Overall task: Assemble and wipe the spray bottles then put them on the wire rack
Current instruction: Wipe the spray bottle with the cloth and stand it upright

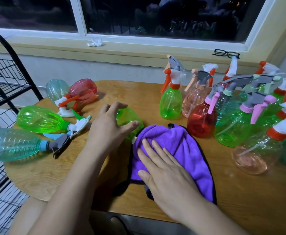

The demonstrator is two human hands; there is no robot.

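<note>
A green spray bottle [127, 117] lies on its side in the middle of the wooden table [54, 175]. Its sprayer end is hidden under a purple cloth [186, 146]. My left hand [110, 128] rests over the bottle's body with fingers spread and slightly bent. My right hand [164, 173] lies flat on the cloth, pressing it down over the bottle's head. The black wire rack [4, 82] stands at the left edge.
Several assembled bottles lie on their sides at the left: a teal one [11, 146], a green one [40, 119], a red one [82, 90]. Several upright bottles [201, 119] crowd the right side. Black glasses [226, 53] and a crumpled tissue [94, 42] sit on the windowsill.
</note>
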